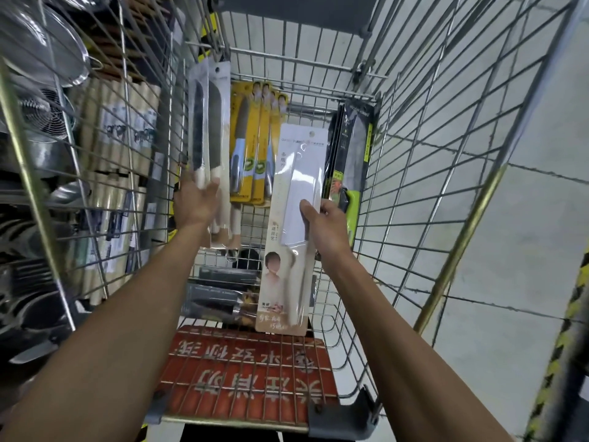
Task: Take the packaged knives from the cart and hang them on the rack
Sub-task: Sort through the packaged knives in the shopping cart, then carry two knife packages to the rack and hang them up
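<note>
My right hand point(325, 224) grips a white packaged knife point(296, 193) by its edge, thumb across the front, holding it upright above the wire cart point(430, 154). My left hand point(196, 202) is against two clear-packed dark-bladed knives point(210, 122) at the cart's left wall, too blurred to tell whether it grips them. Yellow knife packs point(255, 138) and black-and-green knife packs point(350, 148) stand at the far end.

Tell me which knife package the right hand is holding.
The pale beige-carded package, gripped by the right hand; the yellow packs and black-green packs lean in the cart untouched.
</note>
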